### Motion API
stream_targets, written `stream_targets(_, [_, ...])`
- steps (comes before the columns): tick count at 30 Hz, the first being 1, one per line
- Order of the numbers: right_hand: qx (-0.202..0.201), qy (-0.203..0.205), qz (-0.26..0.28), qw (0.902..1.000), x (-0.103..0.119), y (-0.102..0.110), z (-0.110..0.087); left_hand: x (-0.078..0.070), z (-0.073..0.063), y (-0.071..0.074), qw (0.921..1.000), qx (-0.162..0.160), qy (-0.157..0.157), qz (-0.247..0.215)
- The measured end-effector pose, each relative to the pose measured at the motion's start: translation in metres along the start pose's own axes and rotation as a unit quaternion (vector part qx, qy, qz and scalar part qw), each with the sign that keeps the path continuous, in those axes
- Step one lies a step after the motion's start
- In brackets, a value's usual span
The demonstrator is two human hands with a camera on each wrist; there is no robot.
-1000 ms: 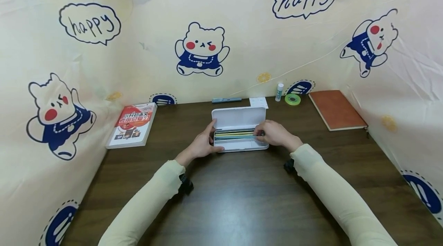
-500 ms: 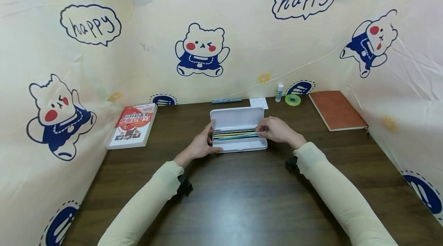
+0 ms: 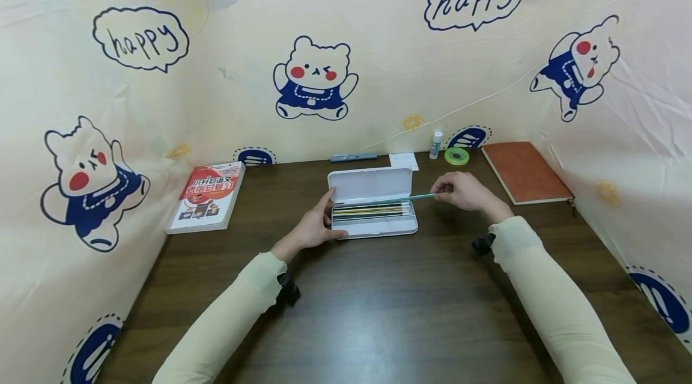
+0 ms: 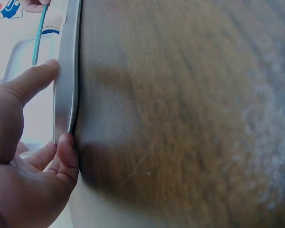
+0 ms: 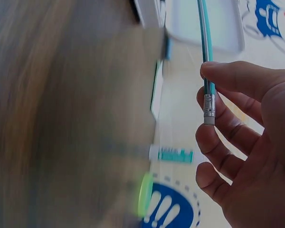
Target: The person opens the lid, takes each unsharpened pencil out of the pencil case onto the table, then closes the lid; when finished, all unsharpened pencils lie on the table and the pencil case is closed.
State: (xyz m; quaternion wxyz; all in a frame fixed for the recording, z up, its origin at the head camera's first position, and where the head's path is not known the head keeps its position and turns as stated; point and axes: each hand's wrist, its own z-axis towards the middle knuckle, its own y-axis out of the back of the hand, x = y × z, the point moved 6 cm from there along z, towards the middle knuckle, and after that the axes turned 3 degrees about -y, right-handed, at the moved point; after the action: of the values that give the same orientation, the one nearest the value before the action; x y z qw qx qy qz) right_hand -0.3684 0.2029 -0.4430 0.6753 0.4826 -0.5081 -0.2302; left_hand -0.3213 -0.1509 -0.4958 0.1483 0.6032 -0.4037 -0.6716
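A white pencil case (image 3: pixel 373 226) lies on the table with its lid (image 3: pixel 370 184) up. Several striped pencils (image 3: pixel 373 211) rest in its back compartment. My left hand (image 3: pixel 313 223) grips the case's left end; in the left wrist view the thumb (image 4: pixel 38 78) lies on the rim and the fingertips touch the end. Right of the case, my right hand (image 3: pixel 462 190) pinches a teal striped pencil (image 3: pixel 418 196) near its eraser end (image 5: pixel 209 116). This pencil points left, its far part in front of the lid.
Along the back edge are a blue pen (image 3: pixel 354 157), a white paper (image 3: pixel 404 161), a glue stick (image 3: pixel 436 145) and a roll of green tape (image 3: pixel 456 156). A brown notebook (image 3: pixel 527 172) lies at right, a red and white book (image 3: pixel 208 196) at left.
My right hand has lifted the teal pencil out of the case and moved right and slightly back with it. My left hand has stayed on the case, which shifted slightly left earlier.
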Motion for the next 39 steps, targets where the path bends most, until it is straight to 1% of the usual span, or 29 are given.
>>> stream_targets(9, [-0.014,-0.034,0.004,0.9993,-0.040,0.021,-0.018,-0.002,0.000,0.000,1.0000,0.000,0.002,-0.001])
stream_targets(15, [-0.014,-0.057,0.008,0.9983,-0.065,0.027,-0.027,-0.002,-0.001,0.000,1.0000,0.002,-0.003,-0.004])
stream_targets(19, [-0.015,-0.067,0.005,0.9977,-0.077,0.030,-0.033,-0.003,-0.001,0.000,1.0000,0.004,-0.002,-0.005])
stream_targets(25, [-0.003,-0.086,0.003,0.9963,-0.088,0.027,-0.037,-0.003,-0.001,-0.001,1.0000,0.003,-0.001,-0.005])
stream_targets(32, [0.022,-0.106,0.013,0.9940,-0.092,0.018,-0.033,-0.003,-0.001,0.000,0.9999,-0.002,0.011,0.002])
stream_targets(39, [0.023,-0.125,0.004,0.9919,-0.097,0.013,-0.028,-0.003,-0.001,0.002,1.0000,-0.004,0.006,0.004])
